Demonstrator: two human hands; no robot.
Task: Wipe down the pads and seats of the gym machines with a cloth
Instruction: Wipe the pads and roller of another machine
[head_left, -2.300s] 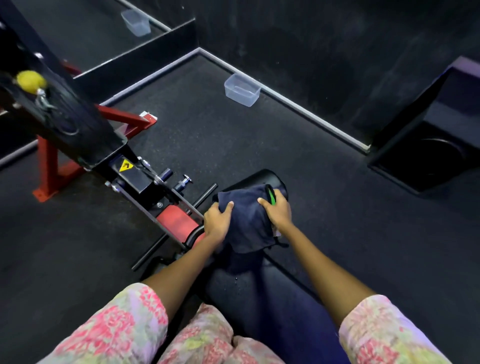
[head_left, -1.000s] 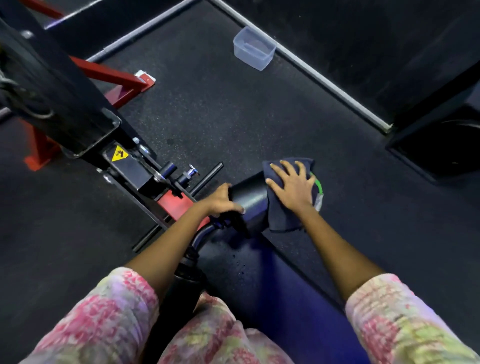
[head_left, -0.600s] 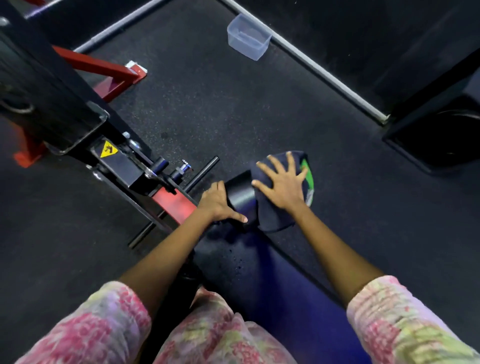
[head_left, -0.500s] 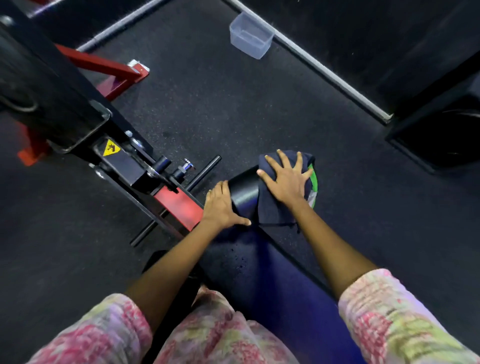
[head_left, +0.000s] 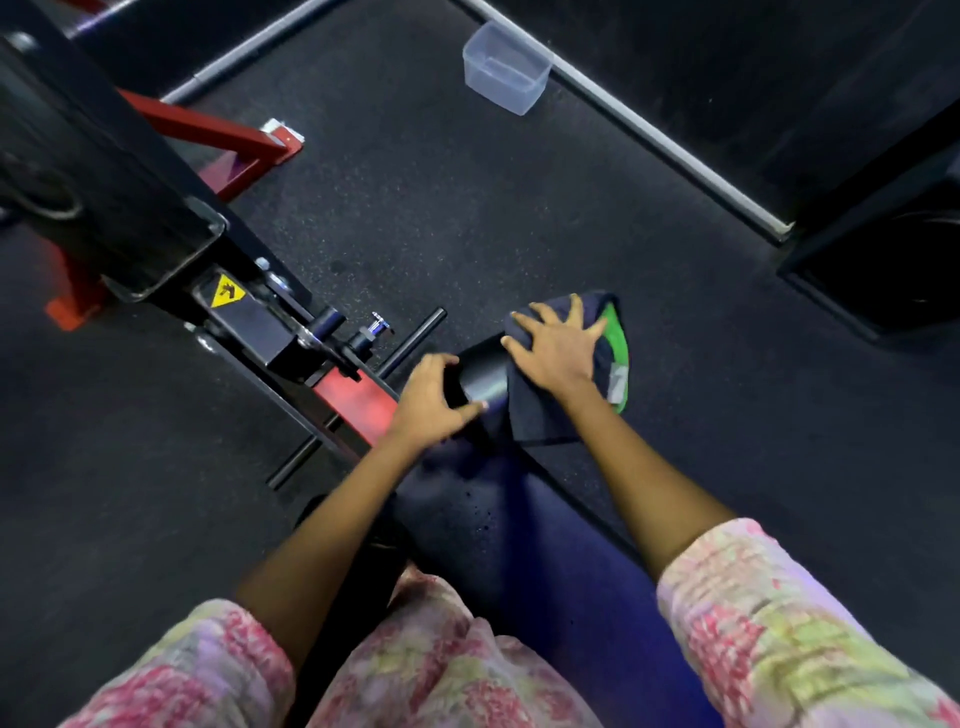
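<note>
A black roller pad (head_left: 480, 371) lies crosswise at the far end of the dark bench pad (head_left: 519, 530) in front of me. A dark navy cloth (head_left: 545, 421) with a green edge is draped over the roller's right end. My right hand (head_left: 558, 348) presses flat on the cloth with fingers spread. Over the roller's left end my left hand (head_left: 431, 402) is curled, gripping it. The roller's right end is hidden under the cloth.
The machine's black and red frame (head_left: 171, 234) with a yellow warning sticker (head_left: 227, 292) stands at left. A black bar (head_left: 358, 400) crosses under the roller. A clear plastic tub (head_left: 506, 67) sits by the far wall strip. A black box (head_left: 893, 249) stands at right.
Earlier both hands held the cloth over the roller. My right hand has since slid the cloth to the roller's right end and rubs it there; my left hand moved to grip the bare left end.
</note>
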